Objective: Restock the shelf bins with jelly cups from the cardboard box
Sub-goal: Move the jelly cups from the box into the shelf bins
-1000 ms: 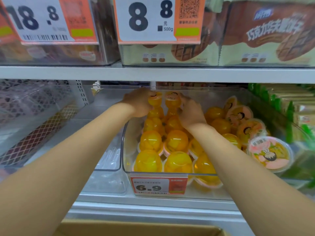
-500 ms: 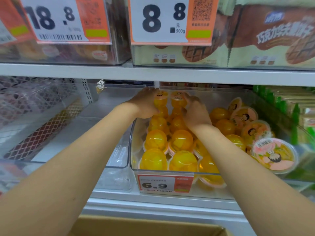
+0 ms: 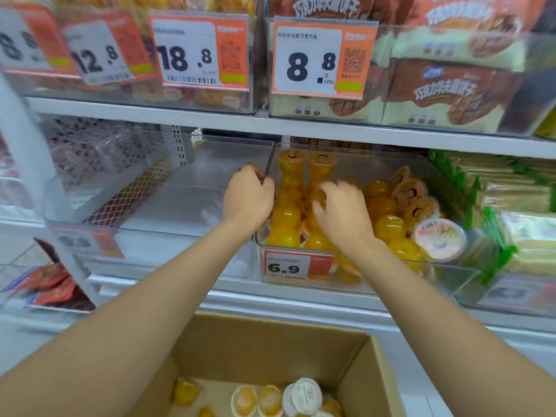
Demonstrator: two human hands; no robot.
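A clear shelf bin (image 3: 394,281) with a 6.9 tag holds rows of yellow jelly cups (image 3: 388,227), with two upright stacks (image 3: 291,171) at its back. My left hand (image 3: 248,198) hovers at the bin's left wall with its fingers curled out of sight; whether it grips the wall is unclear. Over the middle rows my right hand (image 3: 341,213) hangs with fingers spread and loose, holding nothing. Below, the open cardboard box (image 3: 270,341) shows several loose jelly cups (image 3: 258,400) on its floor.
An empty clear bin (image 3: 186,206) stands left of the jelly bin. Green-wrapped packs (image 3: 511,206) fill the bin to the right. The shelf above (image 3: 301,124) hangs low over the bins, with price tags and biscuit packs on it.
Both hands let go of the two cup stacks at the back and drew toward me. The view tilted down and left, bringing the cardboard box into sight.
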